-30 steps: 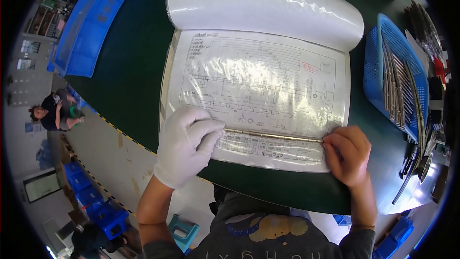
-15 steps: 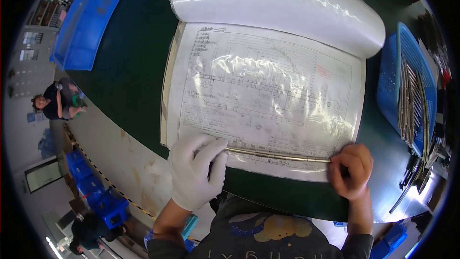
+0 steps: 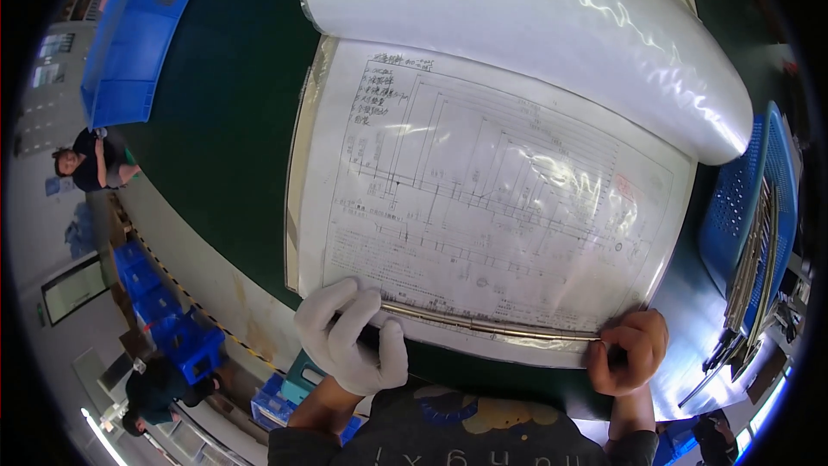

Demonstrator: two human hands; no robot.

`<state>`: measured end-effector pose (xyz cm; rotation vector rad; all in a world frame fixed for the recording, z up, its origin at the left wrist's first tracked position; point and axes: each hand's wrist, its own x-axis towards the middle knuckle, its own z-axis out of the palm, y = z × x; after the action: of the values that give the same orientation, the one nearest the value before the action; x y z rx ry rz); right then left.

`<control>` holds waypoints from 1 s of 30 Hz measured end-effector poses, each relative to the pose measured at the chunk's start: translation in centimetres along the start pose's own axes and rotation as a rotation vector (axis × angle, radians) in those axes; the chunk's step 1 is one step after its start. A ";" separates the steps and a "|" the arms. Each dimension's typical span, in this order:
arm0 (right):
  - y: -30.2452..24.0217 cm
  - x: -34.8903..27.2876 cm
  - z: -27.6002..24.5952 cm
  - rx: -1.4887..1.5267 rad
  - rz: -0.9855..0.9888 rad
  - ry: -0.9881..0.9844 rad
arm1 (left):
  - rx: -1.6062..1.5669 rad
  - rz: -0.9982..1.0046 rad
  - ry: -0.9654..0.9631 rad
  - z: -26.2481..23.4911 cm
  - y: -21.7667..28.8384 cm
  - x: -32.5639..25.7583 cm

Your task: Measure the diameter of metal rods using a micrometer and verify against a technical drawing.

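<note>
Metal rod (image 3: 492,325) between both hands (image 3: 631,350), left contact unclear.

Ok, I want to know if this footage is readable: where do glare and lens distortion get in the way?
Head view: bright glare streaks the curled clear sheet and washes out patches of the drawing; head view: fisheye bending warps the blue basket near the rim, and the corners go black; head view: the metal rod shows clearly despite its shine.

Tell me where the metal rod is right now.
In the head view, the metal rod is low and slightly right of centre, across the lower part of the drawing sheet, between the gloved left hand and the bare right hand.
</note>
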<state>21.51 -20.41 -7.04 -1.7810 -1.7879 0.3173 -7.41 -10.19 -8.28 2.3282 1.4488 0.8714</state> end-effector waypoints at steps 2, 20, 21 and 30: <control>0.1 0.0 0.1 0.004 0.012 -0.014 | 0.010 -0.029 0.009 0.2 -0.2 0.0; 0.1 0.1 -0.2 0.036 0.020 -0.024 | -0.006 -0.017 0.061 0.4 -0.4 -0.1; 0.0 0.1 -0.2 0.032 0.016 -0.025 | -0.006 -0.019 0.065 0.4 -0.4 -0.1; 0.0 0.3 -0.2 0.037 0.009 -0.030 | 0.006 -0.032 0.057 0.2 -0.1 0.2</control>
<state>21.62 -20.14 -6.78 -1.7679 -1.7833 0.3811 -7.32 -9.91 -8.39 2.2955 1.5089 0.9328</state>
